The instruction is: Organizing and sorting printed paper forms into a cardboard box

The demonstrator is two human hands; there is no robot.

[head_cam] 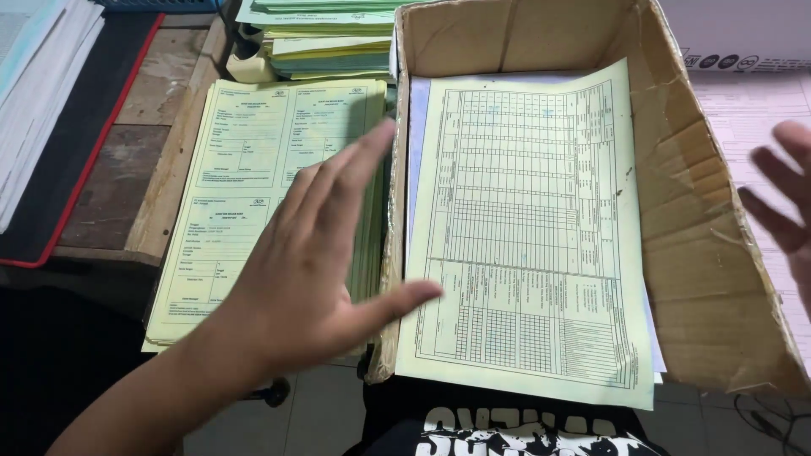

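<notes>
The left hand (308,279) hangs flat and empty, palm down, its fingers (355,169) stretched out and only slightly apart, the thumb reaching toward the near left wall of the cardboard box (701,253). It hovers over the right edge of a stack of yellow forms (245,177) and the box's left wall; whether it touches either cannot be told. That stack lies on the wooden tabletop (169,152), its near end hanging past the tabletop's front edge.

Inside the open box lies a pale yellow printed sheet (524,236) ruled with a dense table, resting on white paper (417,135) that peeks out along its left side; the sheet's near end sticks out over the box's front. The box walls are creased and torn on the right.

The right hand (786,194) shows only partly at the right border, open, fingers spread, holding nothing, above the box's right wall.

Behind the yellow stack, toward the far edge, sits a pile of green and yellow papers (329,42). At the far left lies a stack of white sheets (38,84) on a dark red-edged mat (76,152). Pale pink paper (748,110) lies to the right of the box.
</notes>
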